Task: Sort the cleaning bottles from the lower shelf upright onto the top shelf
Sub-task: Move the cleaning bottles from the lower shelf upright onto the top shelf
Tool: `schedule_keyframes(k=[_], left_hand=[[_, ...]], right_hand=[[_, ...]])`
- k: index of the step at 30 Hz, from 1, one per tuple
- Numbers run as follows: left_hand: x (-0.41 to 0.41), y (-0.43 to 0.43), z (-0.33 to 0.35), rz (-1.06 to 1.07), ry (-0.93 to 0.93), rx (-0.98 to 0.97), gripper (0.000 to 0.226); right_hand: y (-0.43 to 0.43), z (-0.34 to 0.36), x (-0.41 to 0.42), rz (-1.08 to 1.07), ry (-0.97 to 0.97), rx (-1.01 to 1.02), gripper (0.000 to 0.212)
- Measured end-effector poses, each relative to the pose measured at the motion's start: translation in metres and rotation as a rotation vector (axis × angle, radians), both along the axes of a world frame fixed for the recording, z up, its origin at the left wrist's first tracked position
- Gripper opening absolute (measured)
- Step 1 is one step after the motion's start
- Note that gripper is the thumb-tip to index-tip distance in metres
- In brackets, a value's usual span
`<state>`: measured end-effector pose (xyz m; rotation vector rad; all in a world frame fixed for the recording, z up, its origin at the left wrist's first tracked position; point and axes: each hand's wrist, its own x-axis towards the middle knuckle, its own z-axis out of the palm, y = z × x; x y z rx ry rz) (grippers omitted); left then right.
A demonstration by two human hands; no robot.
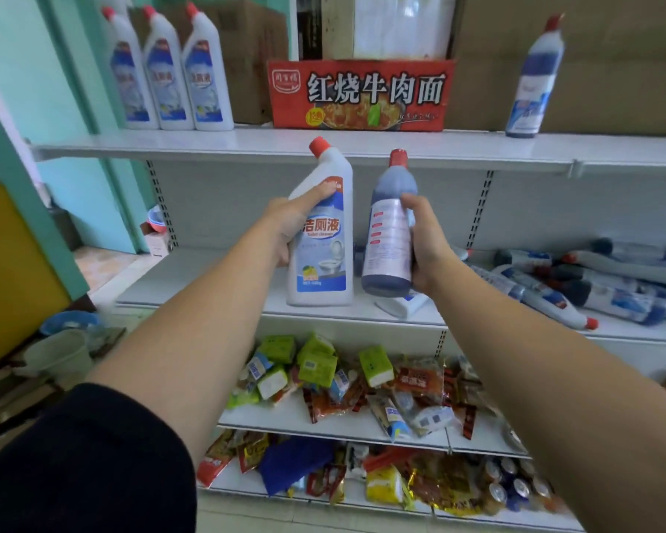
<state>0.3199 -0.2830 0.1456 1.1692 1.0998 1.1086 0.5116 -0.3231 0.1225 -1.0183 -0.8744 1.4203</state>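
Bottle of blue liquid [386, 263] in curled right hand [428, 242], white bottle [322, 263] in curled left hand [290, 224].

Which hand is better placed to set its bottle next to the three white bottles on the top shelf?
Left: the left hand holds the matching white bottle, nearer that row.

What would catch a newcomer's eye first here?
Dead centre, a person's left grip holds a white angled-neck plastic bottle with a red cap, the right grip a dark blue round plastic bottle, both upright. Behind them a bright red cardboard noodle box sits on the white metal top shelf, and a heap of similar bottles lies flat on the lower shelf at right.
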Motion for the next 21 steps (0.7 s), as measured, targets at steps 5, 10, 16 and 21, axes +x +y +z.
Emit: schedule_keyframes(k=[5,10,16,21], left_hand=[[0.014,-0.027,0.034,0.009,-0.055,0.066,0.049],[0.021,-0.042,0.082,-0.03,-0.038,0.141,0.06],[0.016,-0.054,0.142,-0.09,-0.058,0.241,0.032],[0.013,-0.056,0.171,-0.177,-0.018,0.291,0.035]], right_hand=[[-0.028,0.028,0.007,0.007,-0.126,0.095,0.034],[-0.042,0.066,0.011,-0.031,0.006,0.155,0.034],[-0.05,0.119,0.009,0.016,0.193,0.264,0.044],[-0.051,0.14,0.014,0.032,0.06,0.36,0.036]])
